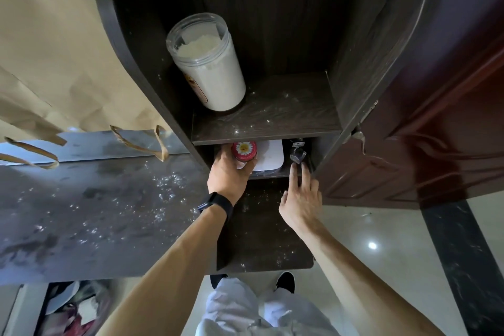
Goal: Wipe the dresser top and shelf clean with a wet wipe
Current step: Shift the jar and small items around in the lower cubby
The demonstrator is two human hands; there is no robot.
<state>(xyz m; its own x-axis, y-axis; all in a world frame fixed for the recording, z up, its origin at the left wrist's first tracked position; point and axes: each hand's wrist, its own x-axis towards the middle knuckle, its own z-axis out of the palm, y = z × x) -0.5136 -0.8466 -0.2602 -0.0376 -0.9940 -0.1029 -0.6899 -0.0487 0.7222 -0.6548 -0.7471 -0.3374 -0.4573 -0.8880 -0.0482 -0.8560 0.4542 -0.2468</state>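
Note:
My left hand [227, 172] grips a small jar with a red daisy lid [244, 150] at the mouth of the lower shelf compartment. Beside it, my right hand [301, 196] is open, its fingertips reaching toward a small dark glass bottle [297, 154] on the same shelf. A white flat box [270, 157] lies between the jar and the bottle. The upper shelf [272, 120] is dark wood dusted with white powder. The dresser top [81, 213] to the left is dark, glossy and speckled with powder. No wet wipe is visible.
A clear plastic jar of white powder [210, 65] stands on the upper shelf at its left. A brown paper bag [54, 63] hangs over the dresser top. A dark red door [436, 131] stands at the right. A low dusty ledge [261, 226] sticks out under my arms.

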